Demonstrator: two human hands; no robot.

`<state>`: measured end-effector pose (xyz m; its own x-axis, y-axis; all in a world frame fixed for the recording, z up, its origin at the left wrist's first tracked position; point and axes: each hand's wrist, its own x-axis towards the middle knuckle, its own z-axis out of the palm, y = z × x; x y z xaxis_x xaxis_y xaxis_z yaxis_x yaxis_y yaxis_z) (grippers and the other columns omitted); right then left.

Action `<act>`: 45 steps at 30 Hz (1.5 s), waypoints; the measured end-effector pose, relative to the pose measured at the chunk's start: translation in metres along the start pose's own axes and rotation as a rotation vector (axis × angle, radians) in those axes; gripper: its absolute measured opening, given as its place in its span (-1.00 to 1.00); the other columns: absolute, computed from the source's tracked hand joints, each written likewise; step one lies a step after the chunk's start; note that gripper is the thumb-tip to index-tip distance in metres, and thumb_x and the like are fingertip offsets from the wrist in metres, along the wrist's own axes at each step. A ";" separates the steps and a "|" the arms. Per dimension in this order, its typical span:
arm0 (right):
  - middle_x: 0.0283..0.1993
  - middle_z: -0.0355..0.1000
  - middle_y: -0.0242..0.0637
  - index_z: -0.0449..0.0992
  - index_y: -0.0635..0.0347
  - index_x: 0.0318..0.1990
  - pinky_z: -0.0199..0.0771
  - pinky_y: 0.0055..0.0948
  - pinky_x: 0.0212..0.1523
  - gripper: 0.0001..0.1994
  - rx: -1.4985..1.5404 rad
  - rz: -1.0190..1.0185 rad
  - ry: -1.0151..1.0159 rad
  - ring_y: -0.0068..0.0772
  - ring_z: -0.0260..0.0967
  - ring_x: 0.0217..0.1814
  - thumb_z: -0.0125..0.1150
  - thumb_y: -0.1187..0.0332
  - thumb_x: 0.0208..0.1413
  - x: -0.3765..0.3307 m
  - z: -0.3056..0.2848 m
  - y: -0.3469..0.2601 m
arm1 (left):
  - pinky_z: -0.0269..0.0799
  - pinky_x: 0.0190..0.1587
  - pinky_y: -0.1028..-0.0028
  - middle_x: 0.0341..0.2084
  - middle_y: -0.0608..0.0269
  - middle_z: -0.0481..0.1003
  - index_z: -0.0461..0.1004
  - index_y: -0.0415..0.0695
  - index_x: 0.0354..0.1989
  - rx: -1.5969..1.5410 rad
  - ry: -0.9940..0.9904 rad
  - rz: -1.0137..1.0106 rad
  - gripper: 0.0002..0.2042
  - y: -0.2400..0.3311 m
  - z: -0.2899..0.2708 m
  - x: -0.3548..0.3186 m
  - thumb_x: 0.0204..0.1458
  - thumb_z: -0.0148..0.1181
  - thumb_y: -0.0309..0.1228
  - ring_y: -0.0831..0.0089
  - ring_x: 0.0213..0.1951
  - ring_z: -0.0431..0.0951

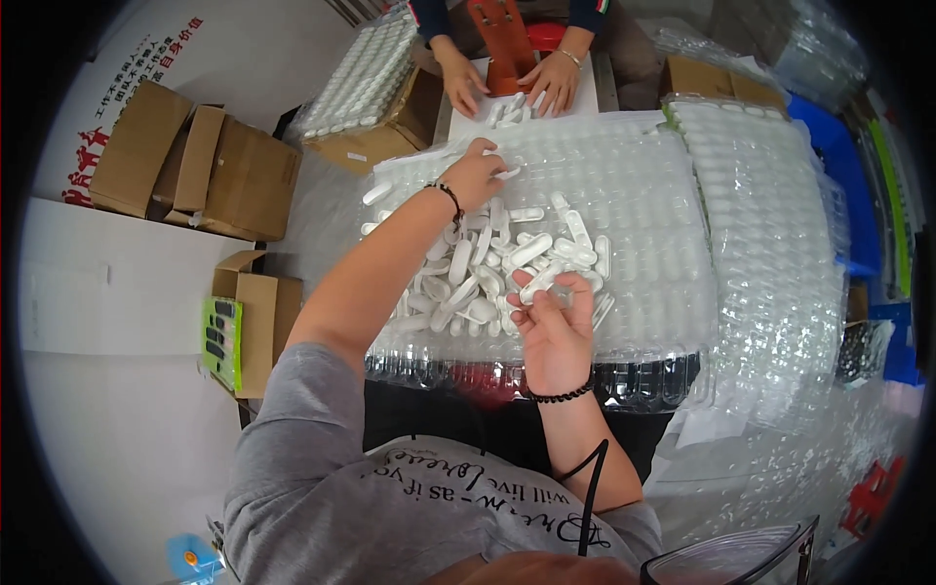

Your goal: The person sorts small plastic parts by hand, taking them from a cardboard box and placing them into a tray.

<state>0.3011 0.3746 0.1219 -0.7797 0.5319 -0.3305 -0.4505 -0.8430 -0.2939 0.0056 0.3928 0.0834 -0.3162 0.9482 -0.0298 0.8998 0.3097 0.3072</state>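
A loose heap of white, elongated oval plastic pieces (461,261) lies on a stack of clear moulded plastic trays (634,205). At the near right edge of the heap, my right hand (558,336) is closed on one white oval piece (539,283), pinched between thumb and fingers with the palm turned up. My left hand (472,178) is stretched past the heap toward the far edge of the trays, back of the hand up. Another white piece (508,174) pokes out at its fingers, which seem curled on it; they are partly hidden.
Across from me, a co-worker's hands (554,82) rest by a small pile of white pieces (509,111) and an orange-red upright fixture (502,49). Filled trays (366,68) stand on a carton at far left. More tray stacks (765,244) rise at right. Cardboard boxes (239,175) stand left.
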 end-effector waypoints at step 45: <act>-0.28 0.43 -0.27 0.40 0.31 -0.21 0.42 -0.53 -0.22 -0.87 -0.671 -0.112 -0.130 -0.52 0.39 -0.29 0.09 0.64 0.09 -0.002 -0.001 0.068 | 0.43 -0.29 0.55 -0.26 0.22 0.46 0.49 -0.19 -0.03 -0.828 0.187 -0.211 -0.69 0.097 -0.050 -0.249 0.02 0.04 -0.63 0.52 -0.38 0.49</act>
<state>0.2720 0.3162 0.1018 -0.8087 0.5638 -0.1678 -0.1978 -0.5293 -0.8250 0.1563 0.1835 0.1682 -0.5612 0.8271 -0.0297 0.3324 0.2581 0.9071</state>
